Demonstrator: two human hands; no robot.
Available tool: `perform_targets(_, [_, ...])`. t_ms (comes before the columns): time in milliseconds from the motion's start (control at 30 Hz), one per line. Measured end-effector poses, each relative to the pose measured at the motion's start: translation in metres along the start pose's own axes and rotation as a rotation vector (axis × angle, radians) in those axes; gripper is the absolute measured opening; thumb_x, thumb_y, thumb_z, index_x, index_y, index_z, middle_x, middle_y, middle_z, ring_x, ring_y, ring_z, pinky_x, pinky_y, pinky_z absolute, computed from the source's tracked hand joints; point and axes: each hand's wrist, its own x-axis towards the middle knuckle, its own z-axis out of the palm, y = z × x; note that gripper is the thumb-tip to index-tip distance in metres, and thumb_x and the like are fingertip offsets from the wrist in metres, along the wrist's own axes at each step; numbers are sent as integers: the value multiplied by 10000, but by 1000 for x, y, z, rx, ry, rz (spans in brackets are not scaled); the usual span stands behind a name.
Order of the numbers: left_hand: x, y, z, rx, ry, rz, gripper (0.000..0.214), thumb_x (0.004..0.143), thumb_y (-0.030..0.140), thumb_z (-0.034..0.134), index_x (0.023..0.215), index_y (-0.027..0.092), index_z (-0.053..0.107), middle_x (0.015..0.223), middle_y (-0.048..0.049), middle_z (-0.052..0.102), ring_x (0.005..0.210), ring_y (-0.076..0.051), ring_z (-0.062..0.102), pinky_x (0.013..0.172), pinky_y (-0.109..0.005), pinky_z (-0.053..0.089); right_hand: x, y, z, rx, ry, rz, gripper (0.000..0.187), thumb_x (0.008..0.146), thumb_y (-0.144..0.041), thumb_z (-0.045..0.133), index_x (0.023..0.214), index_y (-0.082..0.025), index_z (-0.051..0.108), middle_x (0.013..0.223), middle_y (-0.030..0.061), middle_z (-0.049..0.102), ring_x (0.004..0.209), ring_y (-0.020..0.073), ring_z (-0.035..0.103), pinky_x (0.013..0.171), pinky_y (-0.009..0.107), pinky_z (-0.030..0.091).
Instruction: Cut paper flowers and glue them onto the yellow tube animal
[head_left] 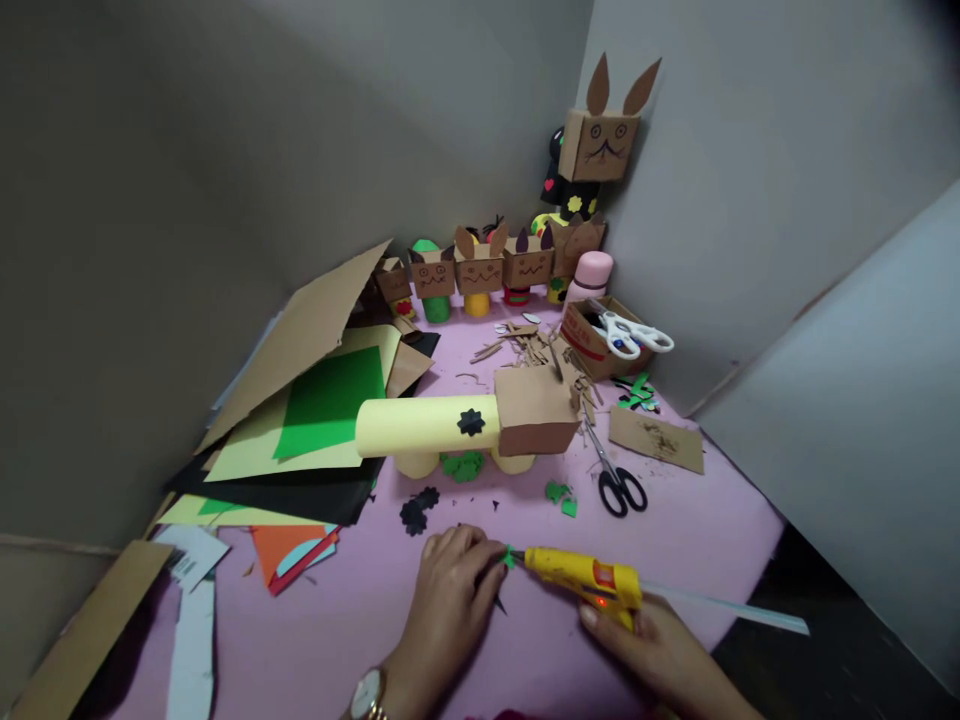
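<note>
My right hand (pixel 637 640) grips a yellow glue gun (pixel 570 570), its nozzle pointing left and a clear glue stick (pixel 742 608) jutting from its back. My left hand (pixel 461 580) pinches a small green paper cutout (pixel 510 556) against the nozzle tip. Just beyond my hands lies a pale yellow paper tube (pixel 420 425) bearing a black flower cutout (pixel 471 422). A brown cardboard box (pixel 536 410) is joined to its right end. Black flower cutouts (pixel 416 512) and green paper cutouts (pixel 559 495) rest on the pink table near it.
Black-handled scissors (pixel 621 490) lie at the right by a cardboard strip (pixel 656 440). White scissors (pixel 630 333) sit in a small carton (pixel 592 345). Coloured sheets (pixel 330 400) and cardboard (pixel 300 330) are stacked left. Several cardboard animal figures (pixel 480 270) line the back wall.
</note>
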Motion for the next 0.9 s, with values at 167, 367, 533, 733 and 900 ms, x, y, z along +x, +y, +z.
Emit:
perform_targets(167, [4,1,4,31,-12,-14,176,809,169,562,944,235,653,905,-42,620,877,-218,551,785,-388,378,-2,-5,1,-177,47,19,414,789,-473,562,1087,-217,695,1082,75,703,1067,290,600,976,389,426])
perform_targets(367, [3,0,3,21,-16,-28,185,806,176,544,955,234,636,921,-38,612,901,-219,542,797,-387,360,1,-4,-1,-343,17,-62,323,819,-393,539,1056,-240,696,1001,63,714,1033,273,608,935,369,454])
perform_targets(533, [2,1,4,15,-32,-44,202,788,167,552,960,232,633,928,-40,613,912,-229,540,802,-396,353,3,2,0,-352,42,-72,353,816,-425,539,1082,-247,687,1031,61,704,1011,269,609,890,345,477])
perform_targets(733, [4,2,2,3,-38,-53,202,784,160,545,955,226,629,932,-44,612,920,-233,539,808,-400,349,2,1,1,-403,41,-49,302,801,-444,551,967,-251,713,900,49,722,842,248,646,736,296,514])
perform_targets(900, [3,3,0,1,-43,-51,198,782,163,544,948,229,632,919,-47,619,918,-236,544,804,-399,352,3,-4,1,-405,54,-51,289,797,-427,553,969,-261,716,853,37,729,787,241,651,701,291,511])
